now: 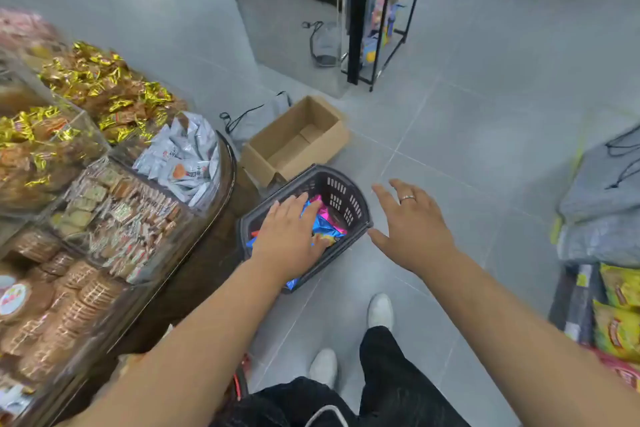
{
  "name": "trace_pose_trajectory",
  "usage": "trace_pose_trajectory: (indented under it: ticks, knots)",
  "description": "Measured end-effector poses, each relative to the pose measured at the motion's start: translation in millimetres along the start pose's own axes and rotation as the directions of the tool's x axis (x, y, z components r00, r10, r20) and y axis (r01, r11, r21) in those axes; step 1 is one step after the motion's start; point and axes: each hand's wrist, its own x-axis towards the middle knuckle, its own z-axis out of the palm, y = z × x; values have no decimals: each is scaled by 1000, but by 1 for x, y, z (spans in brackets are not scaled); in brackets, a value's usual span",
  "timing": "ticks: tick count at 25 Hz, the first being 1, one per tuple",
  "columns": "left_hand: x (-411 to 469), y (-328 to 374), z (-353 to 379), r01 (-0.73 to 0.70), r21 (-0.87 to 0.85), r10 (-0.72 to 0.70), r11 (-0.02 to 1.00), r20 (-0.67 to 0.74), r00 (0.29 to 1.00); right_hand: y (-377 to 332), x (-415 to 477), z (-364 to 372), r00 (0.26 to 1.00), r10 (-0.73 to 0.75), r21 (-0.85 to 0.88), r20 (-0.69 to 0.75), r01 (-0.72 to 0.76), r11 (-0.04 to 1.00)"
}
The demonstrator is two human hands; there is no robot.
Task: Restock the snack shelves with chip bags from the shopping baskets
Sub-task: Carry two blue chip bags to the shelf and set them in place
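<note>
A dark grey shopping basket stands on the floor in the middle of the head view. Blue and pink chip bags lie inside it. My left hand reaches down into the basket with straight fingers and lies flat on the bags, covering most of them. My right hand hovers open just right of the basket's rim, fingers spread, holding nothing. Yellow chip bags stand on the snack shelf at the right edge.
A round display of clear bins with wrapped biscuits and sweets fills the left side, close to the basket. An open cardboard box lies behind the basket. A black wire rack stands further back. Grey drawstring bags sit at the right.
</note>
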Motion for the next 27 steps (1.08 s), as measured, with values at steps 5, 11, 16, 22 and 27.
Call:
trace_pose_trajectory:
  ticks: [5,11,16,22,27]
  knots:
    - [19,-31,39,276,-124,-275,953,27,961,-9,84,33,970,-213,20,116,212,977]
    - [48,-75,122,485,-305,-480,819,97,872,-30,164,136,913,-312,82,264,301,950]
    - [78,-110,227,621,-512,-604,593,228,764,-33,209,258,906,-241,139,348,204,969]
    - [102,-132,354,620,-776,-740,112,352,574,-16,242,381,906,-159,273,392,51,961]
    - [118,-139,409,585,-765,-728,-267,558,397,-9,264,443,906,-108,419,410,-81,904]
